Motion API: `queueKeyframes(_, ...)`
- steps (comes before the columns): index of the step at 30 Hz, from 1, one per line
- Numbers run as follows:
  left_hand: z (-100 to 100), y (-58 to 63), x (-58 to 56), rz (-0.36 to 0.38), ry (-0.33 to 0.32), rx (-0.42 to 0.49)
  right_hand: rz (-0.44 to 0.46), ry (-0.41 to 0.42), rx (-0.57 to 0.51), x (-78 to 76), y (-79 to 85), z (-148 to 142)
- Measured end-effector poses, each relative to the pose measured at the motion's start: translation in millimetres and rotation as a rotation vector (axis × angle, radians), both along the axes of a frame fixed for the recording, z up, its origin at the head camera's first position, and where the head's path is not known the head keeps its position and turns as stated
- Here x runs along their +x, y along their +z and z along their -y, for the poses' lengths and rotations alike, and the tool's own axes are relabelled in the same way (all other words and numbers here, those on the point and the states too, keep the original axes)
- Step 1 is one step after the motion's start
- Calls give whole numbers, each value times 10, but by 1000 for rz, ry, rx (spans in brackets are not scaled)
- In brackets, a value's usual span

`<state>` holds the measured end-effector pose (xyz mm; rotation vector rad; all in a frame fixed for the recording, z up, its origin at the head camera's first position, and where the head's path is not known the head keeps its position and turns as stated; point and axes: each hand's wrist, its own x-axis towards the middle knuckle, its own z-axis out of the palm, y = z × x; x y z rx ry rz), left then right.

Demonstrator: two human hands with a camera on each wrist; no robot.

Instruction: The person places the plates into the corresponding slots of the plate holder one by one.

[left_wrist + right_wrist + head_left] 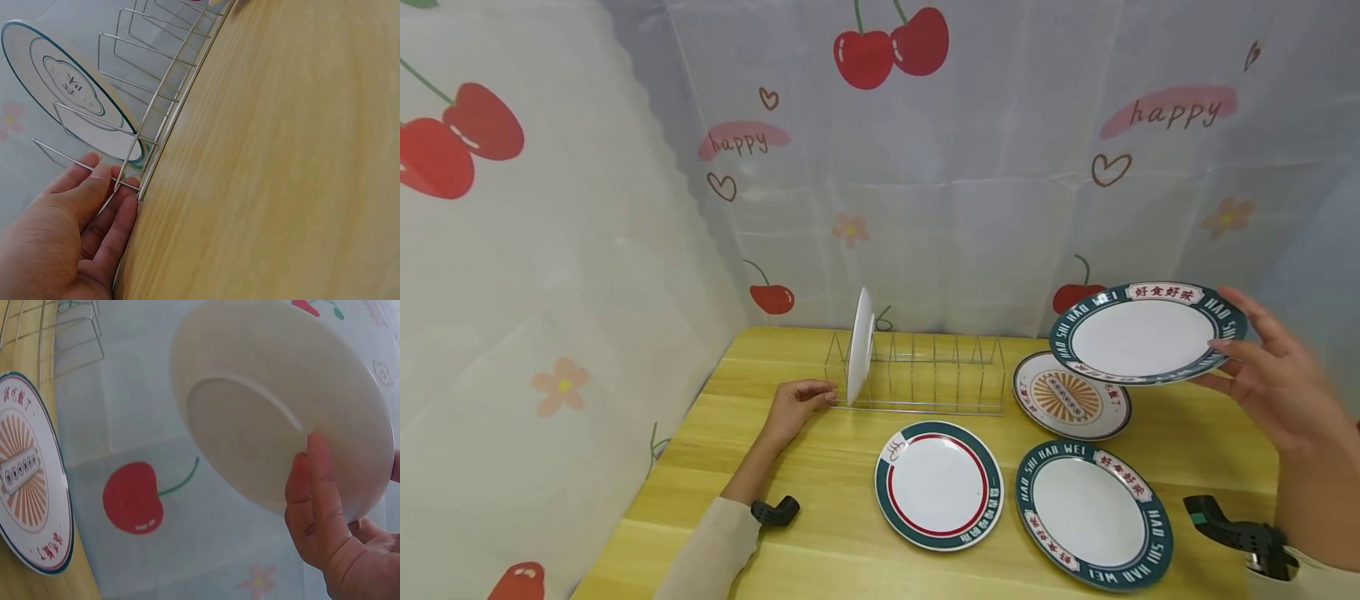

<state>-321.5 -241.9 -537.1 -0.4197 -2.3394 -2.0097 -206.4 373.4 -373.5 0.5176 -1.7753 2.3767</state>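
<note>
My right hand (1277, 371) holds up a green-rimmed plate (1146, 337) by its right edge, tilted in the air above the table's back right. In the right wrist view, fingers press the plate's white underside (250, 425). My left hand (797, 410) pinches the left end of a wire dish rack (936, 408); the left wrist view shows thumb and fingers around the end wire. One plate (860, 346) stands upright in the rack near that end, its printed face (72, 84) seen in the left wrist view.
A sunburst-patterned plate (1067, 398) lies right of the rack, partly beneath the raised one. Nearer are a plate with a red ring (938, 486) and another green-rimmed plate (1093, 517), flat on the wooden table (820, 550). A cherry-print curtain (955, 217) hangs behind.
</note>
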Motion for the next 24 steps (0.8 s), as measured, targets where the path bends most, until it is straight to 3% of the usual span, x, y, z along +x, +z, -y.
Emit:
queueKeyframes(8, 12, 34, 64, 3, 7, -7, 3, 73, -5, -27, 27, 283)
queueKeyframes(13, 26, -15, 25, 3, 11, -7, 16, 131, -13, -36, 66, 422)
queueKeyframes(24, 12, -24, -18, -18, 10, 3, 18, 164, 11, -8, 99, 706)
